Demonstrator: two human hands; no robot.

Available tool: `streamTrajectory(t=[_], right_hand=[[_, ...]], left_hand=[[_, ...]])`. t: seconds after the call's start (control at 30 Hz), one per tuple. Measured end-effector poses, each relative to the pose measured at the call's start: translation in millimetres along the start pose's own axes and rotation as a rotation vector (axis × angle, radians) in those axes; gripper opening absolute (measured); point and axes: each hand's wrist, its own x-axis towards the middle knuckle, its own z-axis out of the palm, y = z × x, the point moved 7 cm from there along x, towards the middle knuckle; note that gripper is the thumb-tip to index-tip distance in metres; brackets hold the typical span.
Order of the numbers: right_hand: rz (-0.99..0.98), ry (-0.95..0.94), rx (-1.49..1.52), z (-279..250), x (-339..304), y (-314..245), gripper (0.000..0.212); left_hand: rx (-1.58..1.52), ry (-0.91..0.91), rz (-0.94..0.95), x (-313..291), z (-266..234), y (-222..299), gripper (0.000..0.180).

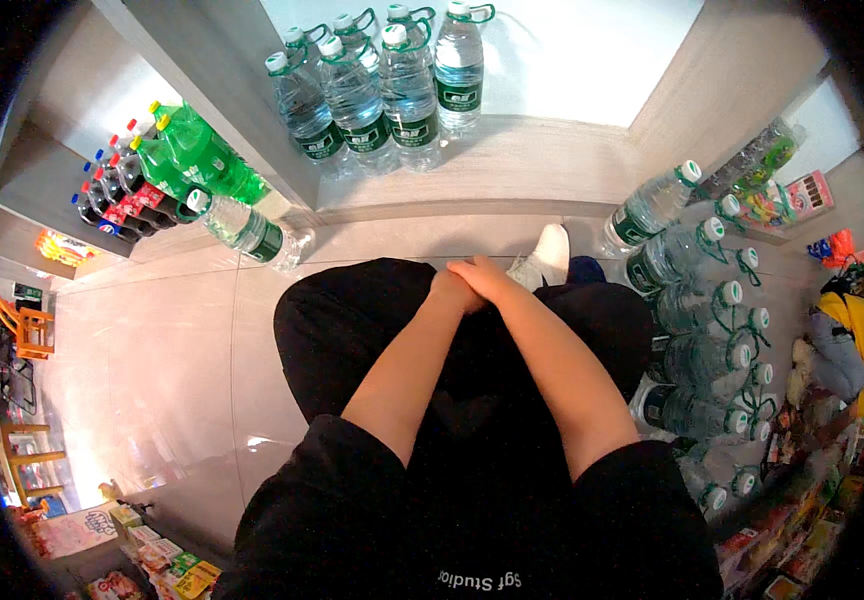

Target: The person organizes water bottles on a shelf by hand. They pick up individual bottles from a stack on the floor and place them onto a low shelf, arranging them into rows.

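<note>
My two hands rest together over my lap, between my crossed legs in black trousers. My right hand [489, 279] lies over my left hand [458, 292], its fingers folded round it. The left fingers are mostly hidden beneath. No bottle touches either hand. Ahead, on the low shelf [552, 170], large clear water bottles [412, 115] with white caps, green carry loops and green labels stand grouped at the left. One similar water bottle [247, 232] stands on the floor left of my knee. Many more water bottles [697, 310] stand in rows beside my right leg.
Green soda bottles [192, 155] and dark cola bottles [117, 190] occupy the left compartment. A pale upright panel [217, 90] divides the shelves. Small orange stools [32, 330] stand far left. Boxed goods [167, 555] lie at lower left. At far right is a person in yellow [852, 340].
</note>
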Motion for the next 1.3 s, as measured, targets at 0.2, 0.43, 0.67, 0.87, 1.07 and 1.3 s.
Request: streamTrajectory(t=[0.2,0.43,0.67,0.87,1.07,1.3], right_hand=[[-0.062,-0.191,0.104,9,15,24,0.068],[-0.017,-0.229,0.12,10,15,34,0.065],[-0.008,-0.191,0.104,3,7,24,0.065],[-0.061,-0.157,0.093,-17,-31,-25,0.05],[-0.236,-0.228,0.347,-17,-25,-44,0.036],[-0.777,-0.195,0.055,23,-20,-240,0.04]], left_hand=[[0.119,-0.11,-0.025,-6,-5,16,0.036],[0.082,0.003,0.013,1,-5,21,0.041],[0.109,-0.007,-0.036,-14,-18,26,0.034],[-0.011,-0.083,0.064,-19,-17,28,0.031],[-0.773,0.367,0.174,-124,-93,-17,0.025],[-1.045,1.296,-0.215,-245,-142,-236,0.03]])
